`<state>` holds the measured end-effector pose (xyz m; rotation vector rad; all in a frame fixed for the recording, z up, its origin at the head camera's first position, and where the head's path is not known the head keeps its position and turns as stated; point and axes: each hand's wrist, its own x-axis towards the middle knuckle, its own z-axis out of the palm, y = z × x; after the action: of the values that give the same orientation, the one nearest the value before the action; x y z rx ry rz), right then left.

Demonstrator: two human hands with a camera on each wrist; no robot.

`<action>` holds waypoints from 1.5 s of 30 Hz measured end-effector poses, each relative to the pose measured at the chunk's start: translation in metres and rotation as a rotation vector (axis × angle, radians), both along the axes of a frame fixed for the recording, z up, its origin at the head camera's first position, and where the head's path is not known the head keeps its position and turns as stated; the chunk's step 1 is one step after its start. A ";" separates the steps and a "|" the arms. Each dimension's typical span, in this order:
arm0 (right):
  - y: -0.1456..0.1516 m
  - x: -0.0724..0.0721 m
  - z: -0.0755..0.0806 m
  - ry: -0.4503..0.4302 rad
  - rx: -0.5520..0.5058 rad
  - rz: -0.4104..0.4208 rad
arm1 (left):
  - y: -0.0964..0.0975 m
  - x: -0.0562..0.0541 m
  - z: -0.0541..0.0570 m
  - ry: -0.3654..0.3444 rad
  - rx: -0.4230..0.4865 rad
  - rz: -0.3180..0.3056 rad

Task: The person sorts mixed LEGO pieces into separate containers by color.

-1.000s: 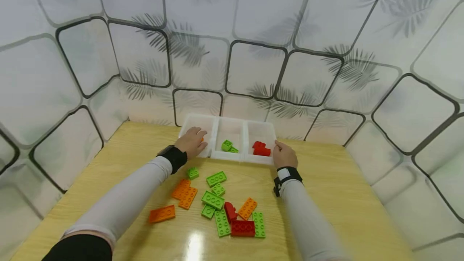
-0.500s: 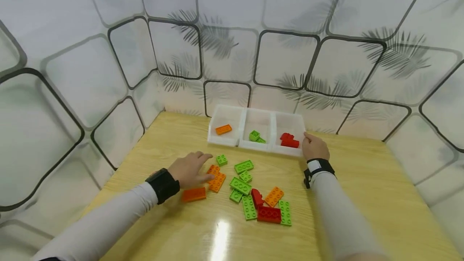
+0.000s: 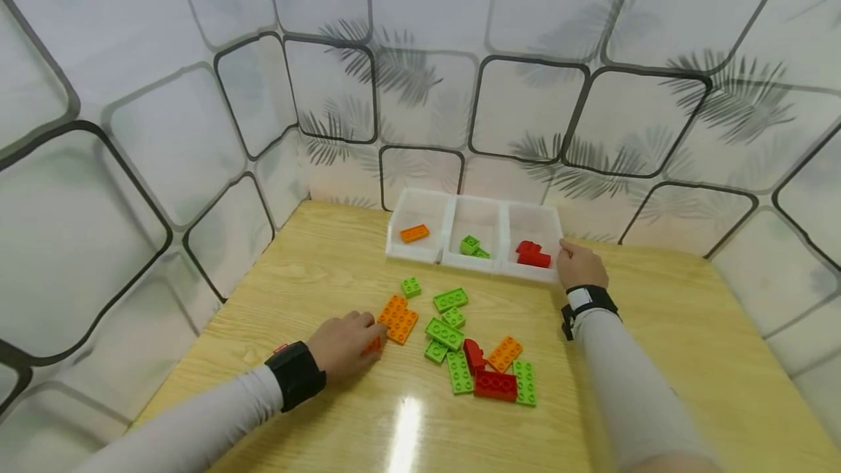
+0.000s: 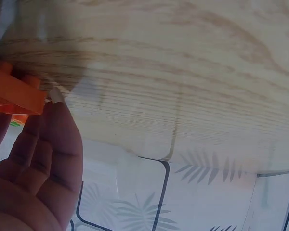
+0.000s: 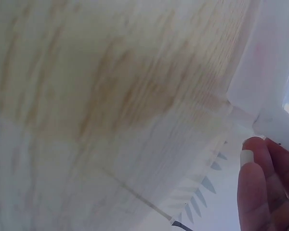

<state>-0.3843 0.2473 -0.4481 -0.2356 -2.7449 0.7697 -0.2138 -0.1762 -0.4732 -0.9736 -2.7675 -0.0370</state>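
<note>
My left hand point(image 3: 347, 345) pinches an orange building brick point(image 3: 372, 346) low over the left side of the table, mostly hidden by the fingers in the head view. In the left wrist view that orange brick point(image 4: 17, 94) sits at the fingertips, studs facing away from the palm. At the back, my right hand point(image 3: 581, 266) grips the right end of a white three-part tray point(image 3: 460, 266). The right wrist view has the fingers point(image 5: 254, 192) bent against the tray's outer wall point(image 5: 260, 67). Inside the tray lie an orange brick point(image 3: 415, 233), green bricks point(image 3: 469, 244) and red bricks point(image 3: 534, 259), each colour in its own compartment.
Two orange bricks point(image 3: 398, 320) lie just beyond the left hand. Several green bricks point(image 3: 444, 333) spread across the middle of the table point(image 3: 315, 261), with red bricks point(image 3: 496, 385) and another orange brick point(image 3: 505, 354) nearer the front. A patterned curtain point(image 3: 420, 93) stands behind the table.
My left hand has come back out of the tray's left compartment, leaving an orange brick there, and has closed on another orange brick on the table. The right hand stays at the tray.
</note>
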 end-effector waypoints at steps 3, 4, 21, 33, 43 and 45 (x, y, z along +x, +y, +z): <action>0.005 0.001 -0.001 -0.010 0.000 -0.020 | 0.003 -0.004 -0.003 0.055 0.031 -0.048; 0.007 0.001 -0.001 -0.010 -0.002 -0.026 | 0.005 -0.005 -0.003 0.076 0.031 -0.063; 0.032 0.002 0.002 0.048 0.004 -0.058 | 0.037 -0.034 0.000 0.156 0.122 -0.194; 0.006 -0.005 -0.004 0.027 0.000 0.003 | 0.052 -0.054 0.017 0.139 0.163 -0.128; 0.002 0.001 -0.008 0.042 -0.027 -0.007 | 0.079 -0.119 0.038 0.158 0.157 -0.033; 0.004 0.001 -0.008 0.039 -0.042 -0.009 | 0.085 -0.136 0.041 0.130 0.142 0.017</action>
<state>-0.3832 0.2515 -0.4559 -0.2385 -2.6917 0.8218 -0.3497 -0.0911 -0.4324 -0.8840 -2.6146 -0.1601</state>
